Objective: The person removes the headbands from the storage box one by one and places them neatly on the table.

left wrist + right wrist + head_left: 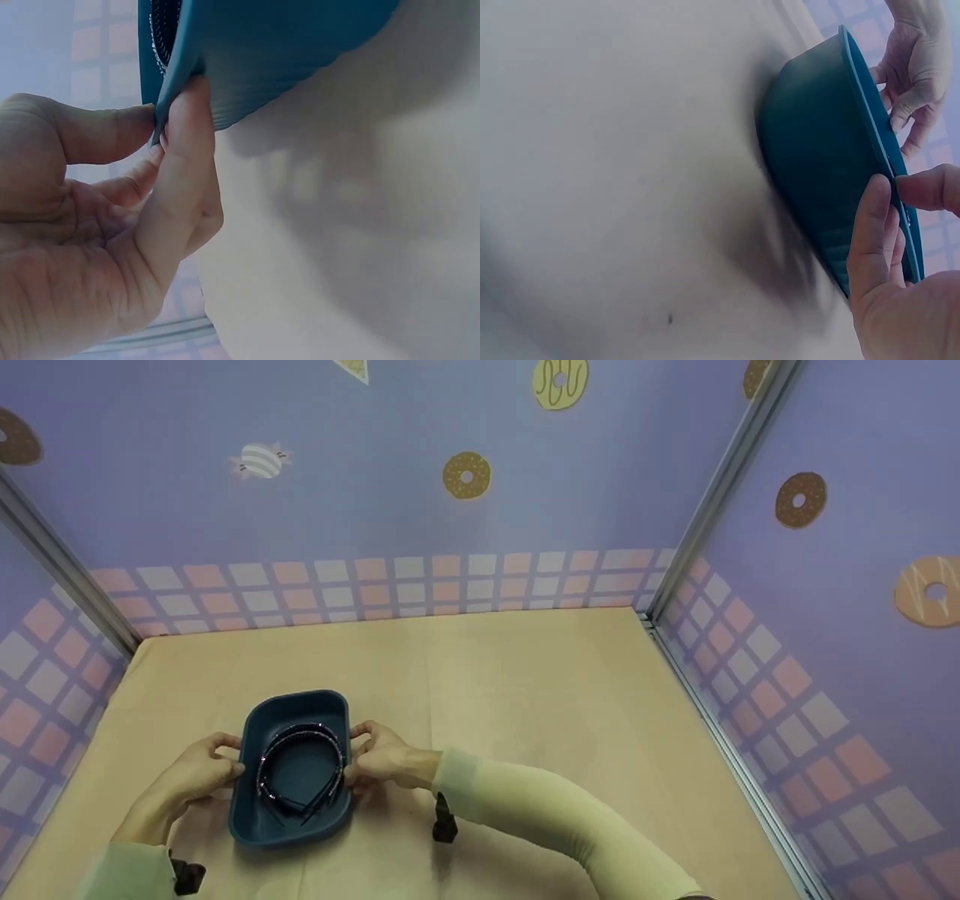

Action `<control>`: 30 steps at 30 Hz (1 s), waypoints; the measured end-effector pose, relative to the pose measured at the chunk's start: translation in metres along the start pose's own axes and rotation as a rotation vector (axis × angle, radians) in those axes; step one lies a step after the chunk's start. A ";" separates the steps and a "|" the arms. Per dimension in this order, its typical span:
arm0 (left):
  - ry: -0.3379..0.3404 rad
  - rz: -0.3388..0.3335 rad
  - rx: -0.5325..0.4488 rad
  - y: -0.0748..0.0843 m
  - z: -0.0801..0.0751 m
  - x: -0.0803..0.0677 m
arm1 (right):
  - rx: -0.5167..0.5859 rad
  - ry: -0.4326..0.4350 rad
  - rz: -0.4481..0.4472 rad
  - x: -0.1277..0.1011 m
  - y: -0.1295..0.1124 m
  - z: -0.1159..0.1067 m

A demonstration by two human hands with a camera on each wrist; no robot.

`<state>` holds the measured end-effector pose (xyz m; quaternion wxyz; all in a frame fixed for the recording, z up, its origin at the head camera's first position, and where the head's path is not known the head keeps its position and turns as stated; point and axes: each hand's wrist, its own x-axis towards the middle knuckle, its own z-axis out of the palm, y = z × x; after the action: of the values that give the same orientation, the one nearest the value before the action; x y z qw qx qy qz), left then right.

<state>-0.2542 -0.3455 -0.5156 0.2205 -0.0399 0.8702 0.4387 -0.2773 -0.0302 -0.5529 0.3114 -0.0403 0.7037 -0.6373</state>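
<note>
Both hands — left hand (196, 775), right hand (384, 759) — pinch the blue tray's (259, 829) rims; inside, seemingly two dark headbands (300, 769).

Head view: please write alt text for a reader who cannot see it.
Two hands grip opposite long sides of a dark blue tray on a tan table: the left hand at its left rim, the right hand at its right rim. Black headbands lie inside the tray. Lilac walls printed with doughnuts enclose the table.
</note>
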 end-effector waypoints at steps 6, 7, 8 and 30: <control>-0.020 0.022 -0.050 0.007 0.009 0.005 | -0.006 -0.027 -0.009 -0.004 0.003 -0.019; -0.021 0.023 -0.061 0.008 0.011 0.005 | -0.009 -0.033 -0.011 -0.005 0.003 -0.022; -0.021 0.027 -0.067 0.009 0.013 0.006 | -0.010 -0.040 -0.014 -0.006 0.004 -0.024; 0.043 0.087 -0.138 0.035 0.066 0.022 | -0.020 -0.054 -0.067 -0.037 0.020 -0.081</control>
<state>-0.2597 -0.2699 -0.5331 0.1792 -0.0268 0.8433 0.5060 -0.2805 0.0607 -0.5576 0.3084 -0.0841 0.6996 -0.6391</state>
